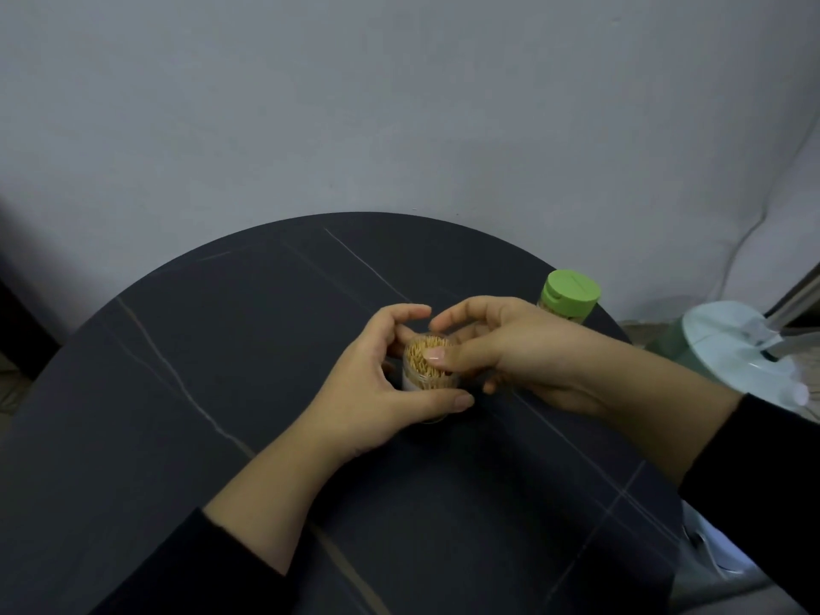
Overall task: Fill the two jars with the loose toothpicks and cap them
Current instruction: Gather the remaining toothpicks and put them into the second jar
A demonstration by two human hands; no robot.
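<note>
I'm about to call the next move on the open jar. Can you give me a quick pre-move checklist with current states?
1. Open jar held steady: the left hand grips it upright. Ok.
2. Fill level: the toothpicks reach the rim. Ok.
3. Jar mouth free for a cap: the right hand has its thumb lying across the toothpick tops. Not ok.
4. Cap for this jar within reach: none is in view, and it may be hidden by the hands. Cannot tell.
5. Second jar done: it stands at the table's far right edge with its green cap on. Ok.
</note>
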